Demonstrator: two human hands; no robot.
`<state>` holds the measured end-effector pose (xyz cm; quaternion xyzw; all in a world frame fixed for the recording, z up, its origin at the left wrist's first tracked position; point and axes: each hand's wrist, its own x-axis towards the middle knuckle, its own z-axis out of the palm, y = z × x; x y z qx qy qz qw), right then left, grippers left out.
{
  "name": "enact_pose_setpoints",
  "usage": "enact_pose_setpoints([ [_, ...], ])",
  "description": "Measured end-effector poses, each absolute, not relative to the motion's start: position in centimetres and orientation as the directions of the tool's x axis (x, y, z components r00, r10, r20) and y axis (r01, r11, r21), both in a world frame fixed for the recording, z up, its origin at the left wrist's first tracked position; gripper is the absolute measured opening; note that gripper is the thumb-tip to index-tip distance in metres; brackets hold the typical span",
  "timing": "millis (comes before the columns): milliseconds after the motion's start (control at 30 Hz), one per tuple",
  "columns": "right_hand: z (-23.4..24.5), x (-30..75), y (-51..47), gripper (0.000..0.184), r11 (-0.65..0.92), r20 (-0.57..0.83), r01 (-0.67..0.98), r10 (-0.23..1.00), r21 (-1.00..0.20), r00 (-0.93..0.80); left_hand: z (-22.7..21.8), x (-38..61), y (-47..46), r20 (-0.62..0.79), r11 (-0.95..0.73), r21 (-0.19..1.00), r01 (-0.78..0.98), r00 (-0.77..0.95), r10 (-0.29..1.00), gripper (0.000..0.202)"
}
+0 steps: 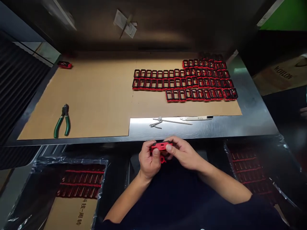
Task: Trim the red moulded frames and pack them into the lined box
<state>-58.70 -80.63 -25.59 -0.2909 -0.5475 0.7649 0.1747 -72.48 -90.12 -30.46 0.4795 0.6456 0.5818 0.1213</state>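
Note:
Between both hands, just in front of the bench's near edge, is a red and black plastic part [162, 146]. My left hand [150, 159] grips its left end with the thumb on the front face. On the other end, my right hand [180, 152] has its thumb and fingers closed round the part. A small red piece with a ring shape [163, 159] shows below it, partly hidden by the fingers. Beyond the hands, a small pair of nippers [155, 125], a thin pale rod [176, 121] and a knife marked A55 [198, 118] lie on the metal.
Rows of red and black frames [177, 83] stand on cardboard [100, 92] over the metal bench [254, 118]. Green-handled pliers [62, 121] lie at left, a lone red part [64, 65] at back left. Plastic-lined boxes with similar frames [80, 185] sit below on both sides.

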Motion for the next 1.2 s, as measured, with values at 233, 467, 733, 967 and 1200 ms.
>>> enact_pose_setpoints([
  [233, -27.4, -58.3, -81.2, 0.047, -0.618, -0.378, -0.163, 0.646, -0.769, -0.663, -29.0, -73.3, -90.4, 0.349, -0.231, 0.844, 0.484, -0.167, 0.922, 0.020],
  [467, -28.6, -56.2, -81.4, 0.037, -0.507, -0.316, -0.167, 0.727, -0.846, -0.609, -29.0, -72.9, -90.3, 0.203, -0.179, 0.923, 0.341, -0.035, 0.979, 0.021],
  [733, -29.4, -54.3, -81.7, 0.041, -0.532, -0.401, -0.066, 0.710, -0.844, -0.579, -28.3, -72.2, -90.1, 0.108, -0.086, 0.904, 0.418, -0.028, 0.994, 0.012],
  [967, -29.1, -54.2, -81.7, 0.032, -0.532, -0.352, -0.099, 0.675, -0.841, -0.648, -28.4, -72.1, -90.0, 0.040, -0.055, 0.907, 0.417, 0.044, 0.998, 0.017],
  [1200, -29.0, -54.2, -81.8, 0.033, -0.591, -0.389, -0.121, 0.657, -0.798, -0.645, -28.4, -72.1, -90.3, 0.006, -0.028, 0.917, 0.397, 0.056, 0.998, 0.014],
])
